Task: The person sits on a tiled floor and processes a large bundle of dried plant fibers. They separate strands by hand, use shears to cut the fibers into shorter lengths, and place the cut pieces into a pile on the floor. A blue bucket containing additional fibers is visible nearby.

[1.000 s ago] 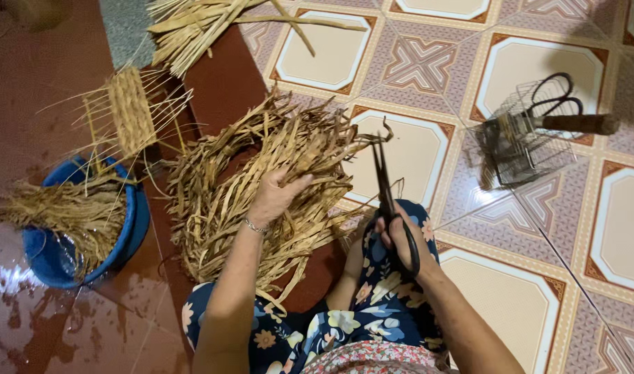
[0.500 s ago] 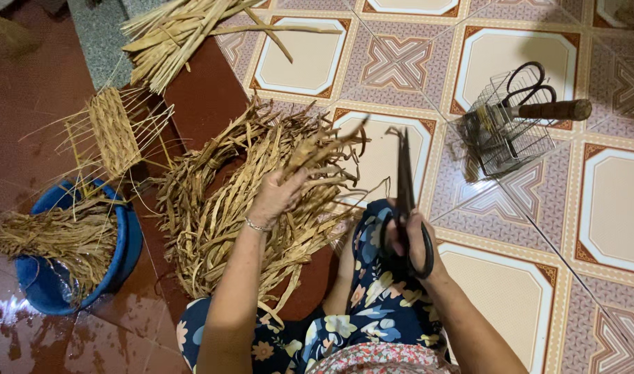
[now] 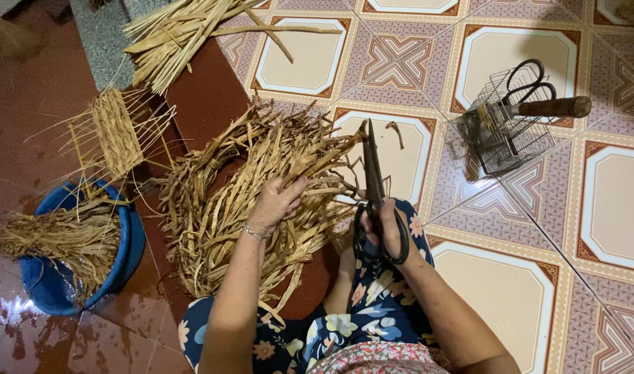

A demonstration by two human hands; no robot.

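Left hand (image 3: 275, 202) is grasping dry straw strips (image 3: 254, 187) piled on the floor before the person, right hand (image 3: 389, 232) is clenching black scissors (image 3: 373, 194), blades closed and pointing up beside the pile, blue bucket (image 3: 126, 256) standing left.

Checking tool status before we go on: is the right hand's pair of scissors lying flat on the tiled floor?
No, the right hand holds the black scissors by their loops, blades pointing away over the heap of dried leaf strips.

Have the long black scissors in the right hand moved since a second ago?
Yes. The long black scissors have swung upright, tips now nearer the wire basket side and raised over the dried straw pile.
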